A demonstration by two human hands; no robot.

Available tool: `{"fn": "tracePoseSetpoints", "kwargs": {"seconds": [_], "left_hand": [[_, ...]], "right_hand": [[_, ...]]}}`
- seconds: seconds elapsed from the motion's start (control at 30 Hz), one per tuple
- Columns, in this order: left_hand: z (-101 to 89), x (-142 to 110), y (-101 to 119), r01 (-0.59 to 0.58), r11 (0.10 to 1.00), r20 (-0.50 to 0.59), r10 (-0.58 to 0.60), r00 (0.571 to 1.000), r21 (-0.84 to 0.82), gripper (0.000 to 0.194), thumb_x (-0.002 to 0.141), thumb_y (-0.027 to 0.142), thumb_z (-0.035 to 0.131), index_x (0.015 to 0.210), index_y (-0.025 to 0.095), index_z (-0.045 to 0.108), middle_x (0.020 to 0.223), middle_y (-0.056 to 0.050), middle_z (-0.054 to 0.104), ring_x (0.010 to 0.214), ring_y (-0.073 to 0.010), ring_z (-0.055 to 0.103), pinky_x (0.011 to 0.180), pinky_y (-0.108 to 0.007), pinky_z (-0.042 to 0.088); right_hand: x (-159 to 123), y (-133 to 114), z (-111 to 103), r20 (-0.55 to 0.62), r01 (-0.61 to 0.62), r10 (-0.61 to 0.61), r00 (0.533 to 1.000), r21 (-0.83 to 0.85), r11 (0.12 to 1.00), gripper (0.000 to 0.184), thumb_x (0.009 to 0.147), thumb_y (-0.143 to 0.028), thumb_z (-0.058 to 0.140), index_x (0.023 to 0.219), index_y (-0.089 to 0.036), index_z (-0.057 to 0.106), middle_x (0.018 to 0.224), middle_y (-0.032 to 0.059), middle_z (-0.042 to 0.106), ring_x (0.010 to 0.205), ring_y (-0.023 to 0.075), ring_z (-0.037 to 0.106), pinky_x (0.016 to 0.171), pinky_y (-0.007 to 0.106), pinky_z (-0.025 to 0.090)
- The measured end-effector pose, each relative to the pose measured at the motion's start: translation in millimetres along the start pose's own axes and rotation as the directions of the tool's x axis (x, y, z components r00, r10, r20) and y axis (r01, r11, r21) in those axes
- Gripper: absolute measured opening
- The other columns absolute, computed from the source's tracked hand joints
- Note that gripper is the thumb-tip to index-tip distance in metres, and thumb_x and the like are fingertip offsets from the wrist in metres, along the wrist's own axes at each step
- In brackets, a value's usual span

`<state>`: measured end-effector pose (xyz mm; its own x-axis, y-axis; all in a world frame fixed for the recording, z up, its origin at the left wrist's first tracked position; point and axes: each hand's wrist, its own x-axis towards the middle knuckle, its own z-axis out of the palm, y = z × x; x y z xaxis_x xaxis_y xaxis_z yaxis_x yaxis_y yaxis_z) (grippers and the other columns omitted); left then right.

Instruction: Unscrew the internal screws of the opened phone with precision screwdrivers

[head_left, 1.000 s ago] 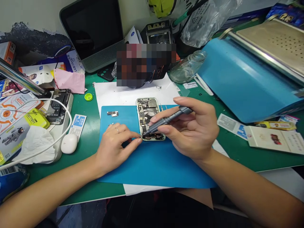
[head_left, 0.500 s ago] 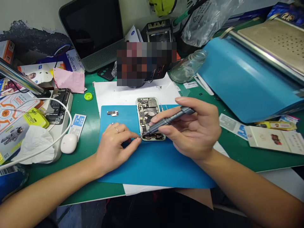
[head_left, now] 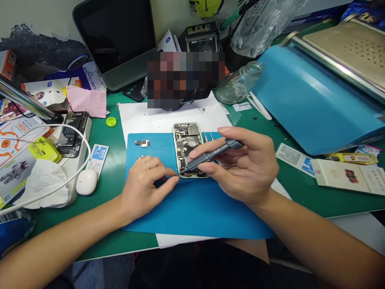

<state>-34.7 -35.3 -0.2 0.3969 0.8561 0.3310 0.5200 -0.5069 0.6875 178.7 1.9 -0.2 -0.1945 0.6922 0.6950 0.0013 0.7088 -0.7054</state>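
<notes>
An opened phone (head_left: 183,147), its inner parts bare, lies with its lower part on a blue mat (head_left: 195,212) and its top end over white paper (head_left: 144,120). The right hand (head_left: 251,168) pinches a dark grey screwdriver (head_left: 207,156) between thumb and fingers, tilted across the phone, its tip at the lower left corner. There the left hand (head_left: 147,188) brings thumb and forefinger tips close together; whether they pinch anything is too small to tell. A small metal part (head_left: 142,143) lies on the mat beyond the left hand. Farther out on the green worktop (head_left: 105,218), a white earbud case (head_left: 86,182) sits left, a glass jar (head_left: 239,84) behind.
</notes>
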Motion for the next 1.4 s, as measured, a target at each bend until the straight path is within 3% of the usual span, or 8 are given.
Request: {"fn": "tracePoseSetpoints", "kwargs": {"seconds": [0.5,0.73,1.1,1.4], "left_hand": [[0.6,-0.6,0.4,-0.022,1.000,-0.007,0.022,1.000,0.008,0.012,0.098,0.025,0.069,0.089,0.018,0.074,0.075,0.000,0.062,0.072,-0.0153,0.056,0.072,-0.032,0.038],[-0.2,1.1,0.4,-0.010,1.000,-0.011,0.010,1.000,-0.008,0.014,0.099,0.026,0.068,0.089,0.019,0.074,0.074,0.001,0.064,0.072,-0.0145,0.058,0.072,-0.031,0.041],[-0.1,1.1,0.5,0.003,1.000,-0.014,-0.003,1.000,-0.004,0.015,0.099,0.027,0.067,0.089,0.019,0.074,0.073,0.001,0.064,0.071,-0.0143,0.059,0.071,-0.031,0.042],[0.8,0.3,0.9,0.017,1.000,-0.040,-0.018,0.999,-0.016,0.009,0.095,0.027,0.073,0.094,0.019,0.074,0.073,0.001,0.063,0.072,-0.0146,0.060,0.071,-0.030,0.043]], "right_hand": [[-0.1,-0.7,-0.8,0.019,-0.046,0.046,0.999,0.017,0.999,0.061,0.088,-0.018,0.077,0.142,-0.037,0.055,0.101,0.0013,0.075,0.082,0.0183,0.078,0.060,0.026,0.068],[-2.2,-2.4,-3.9,0.069,-0.141,0.140,0.988,0.019,0.990,0.062,0.094,-0.020,0.069,0.150,-0.035,0.047,0.103,0.0013,0.077,0.085,0.0175,0.077,0.070,0.027,0.070],[-0.6,0.4,-3.6,0.026,-0.093,0.096,0.995,-0.080,0.992,0.058,0.090,-0.021,0.075,0.142,-0.036,0.054,0.100,0.0018,0.077,0.081,0.0194,0.078,0.061,0.027,0.070],[0.7,1.1,-4.9,0.008,-0.059,0.060,0.998,-0.052,0.997,0.064,0.087,-0.015,0.077,0.142,-0.038,0.056,0.099,0.0016,0.076,0.081,0.0198,0.078,0.059,0.028,0.070]]}}
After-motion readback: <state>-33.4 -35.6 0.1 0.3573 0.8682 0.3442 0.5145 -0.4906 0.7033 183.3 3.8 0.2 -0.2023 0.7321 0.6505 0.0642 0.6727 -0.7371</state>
